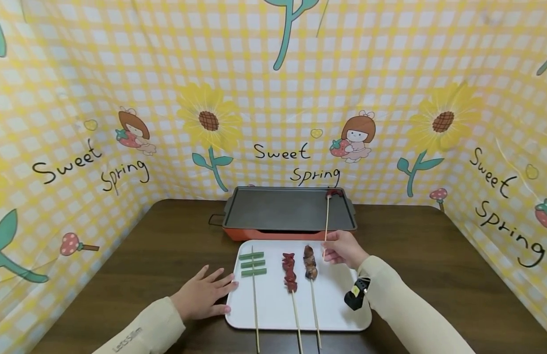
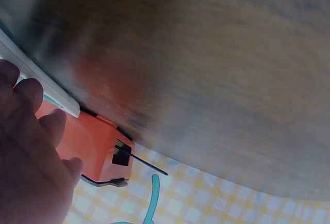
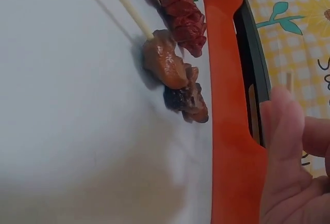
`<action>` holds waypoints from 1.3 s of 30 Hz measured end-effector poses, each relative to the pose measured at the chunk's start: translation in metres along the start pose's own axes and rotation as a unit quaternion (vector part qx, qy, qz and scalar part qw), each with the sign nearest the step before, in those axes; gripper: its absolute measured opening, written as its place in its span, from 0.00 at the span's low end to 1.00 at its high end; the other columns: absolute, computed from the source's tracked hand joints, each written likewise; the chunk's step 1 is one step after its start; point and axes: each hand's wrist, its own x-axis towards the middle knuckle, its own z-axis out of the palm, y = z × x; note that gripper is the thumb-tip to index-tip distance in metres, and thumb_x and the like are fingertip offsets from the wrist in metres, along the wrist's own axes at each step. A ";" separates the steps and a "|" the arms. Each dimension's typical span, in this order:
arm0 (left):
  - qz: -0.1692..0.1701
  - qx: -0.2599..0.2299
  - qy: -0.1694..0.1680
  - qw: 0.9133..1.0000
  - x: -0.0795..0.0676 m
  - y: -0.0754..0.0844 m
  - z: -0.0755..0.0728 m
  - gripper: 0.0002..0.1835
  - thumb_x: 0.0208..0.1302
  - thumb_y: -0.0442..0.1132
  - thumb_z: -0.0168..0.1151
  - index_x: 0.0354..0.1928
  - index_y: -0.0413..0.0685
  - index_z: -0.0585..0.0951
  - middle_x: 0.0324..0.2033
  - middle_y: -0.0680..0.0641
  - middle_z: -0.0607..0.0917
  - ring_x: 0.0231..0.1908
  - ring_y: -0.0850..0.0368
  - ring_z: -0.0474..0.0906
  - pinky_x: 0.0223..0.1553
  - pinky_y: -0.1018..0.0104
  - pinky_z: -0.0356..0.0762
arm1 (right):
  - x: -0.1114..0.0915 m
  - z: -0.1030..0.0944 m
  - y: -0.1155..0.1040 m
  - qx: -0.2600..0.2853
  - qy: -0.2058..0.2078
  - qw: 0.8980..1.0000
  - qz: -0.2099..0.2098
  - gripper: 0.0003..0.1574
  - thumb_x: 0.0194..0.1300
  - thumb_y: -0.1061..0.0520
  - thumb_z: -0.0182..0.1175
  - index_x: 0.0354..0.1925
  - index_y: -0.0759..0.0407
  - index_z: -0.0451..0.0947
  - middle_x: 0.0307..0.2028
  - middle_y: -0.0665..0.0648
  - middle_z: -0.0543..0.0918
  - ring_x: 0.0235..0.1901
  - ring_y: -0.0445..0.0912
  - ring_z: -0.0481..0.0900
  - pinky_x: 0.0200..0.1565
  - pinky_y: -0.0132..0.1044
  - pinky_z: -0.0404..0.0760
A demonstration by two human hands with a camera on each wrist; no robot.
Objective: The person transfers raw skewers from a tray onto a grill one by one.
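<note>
My right hand (image 1: pixel 344 250) pinches the lower part of a wooden skewer (image 1: pixel 327 216). Dark red meat at its far end lies at the back right corner of the black griddle (image 1: pixel 278 209). Fingers spread, my left hand (image 1: pixel 201 295) rests at the left edge of a white tray (image 1: pixel 273 314). Three skewers lie on that tray: one with green vegetable pieces (image 1: pixel 253 264), one with red meat (image 1: pixel 289 273) and one with browned meat (image 1: pixel 310 263). In the right wrist view the browned meat (image 3: pixel 167 64) sits close to the red meat (image 3: pixel 180 15).
The griddle's orange base (image 1: pixel 242 235) stands directly behind the tray, with a dark wire loop (image 1: pixel 215 220) at its left. Both are on a brown wooden table (image 1: pixel 167 246). A yellow checked cloth (image 1: pixel 273 108) hangs around the table's back and sides.
</note>
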 end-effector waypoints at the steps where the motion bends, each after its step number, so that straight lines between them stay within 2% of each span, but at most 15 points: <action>1: 0.001 -0.002 0.001 1.000 -0.001 -0.001 0.000 0.34 0.66 0.64 0.46 0.66 0.53 0.72 0.65 0.47 0.71 0.66 0.40 0.63 0.62 0.36 0.53 | -0.001 0.000 0.000 -0.001 0.005 1.000 -0.002 0.22 0.69 0.60 0.56 0.54 0.74 0.66 0.21 0.56 0.79 0.15 0.40 0.77 0.21 0.31 0.77; 5: 0.005 -0.009 0.003 1.000 -0.001 -0.003 0.002 0.35 0.67 0.65 0.44 0.67 0.52 0.71 0.66 0.46 0.70 0.66 0.39 0.62 0.62 0.35 0.53 | -0.010 -0.002 0.001 0.006 0.065 0.998 -0.023 0.26 0.70 0.49 0.57 0.50 0.73 0.70 0.21 0.56 0.80 0.16 0.41 0.78 0.23 0.33 0.80; 8: 0.006 -0.007 0.004 1.000 -0.001 -0.004 0.002 0.35 0.67 0.65 0.44 0.67 0.52 0.71 0.66 0.46 0.70 0.66 0.40 0.62 0.62 0.36 0.53 | -0.021 -0.006 -0.001 0.012 0.110 0.992 -0.053 0.27 0.68 0.46 0.59 0.46 0.71 0.72 0.21 0.57 0.80 0.17 0.42 0.78 0.24 0.34 0.81; 11: 0.002 -0.002 0.000 1.000 0.000 -0.002 0.000 0.34 0.67 0.65 0.45 0.67 0.53 0.71 0.66 0.47 0.70 0.66 0.41 0.62 0.62 0.36 0.53 | -0.032 -0.007 -0.002 -0.001 0.110 0.992 -0.066 0.26 0.67 0.46 0.60 0.45 0.69 0.73 0.20 0.57 0.81 0.16 0.43 0.78 0.24 0.35 0.81; 15: -0.005 -0.004 -0.009 1.000 0.000 0.000 0.000 0.34 0.66 0.64 0.47 0.67 0.54 0.71 0.66 0.48 0.70 0.66 0.41 0.62 0.62 0.36 0.52 | -0.049 -0.004 0.001 -0.043 0.077 0.994 -0.061 0.22 0.66 0.48 0.61 0.43 0.68 0.73 0.18 0.57 0.80 0.11 0.42 0.73 0.19 0.34 0.78; 19: -0.002 -0.009 -0.007 1.000 0.000 0.000 0.000 0.33 0.66 0.63 0.48 0.67 0.53 0.71 0.66 0.47 0.70 0.66 0.40 0.62 0.62 0.36 0.53 | -0.068 -0.001 0.007 -0.077 0.027 0.995 -0.052 0.18 0.67 0.51 0.60 0.40 0.67 0.75 0.16 0.57 0.79 0.08 0.40 0.68 0.15 0.32 0.73; 25: -0.005 -0.013 -0.006 1.000 0.001 -0.003 0.000 0.34 0.66 0.64 0.48 0.67 0.53 0.71 0.66 0.47 0.70 0.67 0.40 0.61 0.63 0.36 0.52 | -0.091 0.009 0.028 -0.071 -0.068 0.993 -0.059 0.17 0.68 0.51 0.59 0.38 0.66 0.73 0.16 0.56 0.80 0.09 0.37 0.70 0.14 0.31 0.73; 29: 0.000 -0.009 0.006 1.000 0.000 -0.002 0.000 0.34 0.66 0.64 0.48 0.67 0.53 0.71 0.66 0.46 0.70 0.67 0.40 0.61 0.62 0.36 0.52 | -0.103 0.019 0.045 -0.057 -0.123 0.990 -0.039 0.18 0.68 0.49 0.58 0.35 0.63 0.71 0.15 0.54 0.79 0.09 0.36 0.70 0.13 0.29 0.71; 34: 0.002 -0.003 0.010 1.000 0.000 -0.001 0.000 0.33 0.66 0.63 0.49 0.66 0.52 0.72 0.65 0.46 0.71 0.67 0.40 0.60 0.62 0.36 0.53 | -0.113 0.029 0.060 -0.043 -0.153 0.987 -0.019 0.16 0.66 0.51 0.59 0.35 0.63 0.68 0.14 0.54 0.77 0.08 0.37 0.70 0.12 0.27 0.69; 39: 0.011 0.027 0.027 0.999 0.002 0.000 0.000 0.33 0.65 0.63 0.49 0.64 0.51 0.74 0.64 0.46 0.73 0.66 0.42 0.63 0.62 0.37 0.55 | -0.120 0.035 0.066 -0.025 -0.168 0.985 0.010 0.18 0.64 0.55 0.60 0.40 0.64 0.63 0.14 0.54 0.76 0.09 0.37 0.71 0.12 0.26 0.69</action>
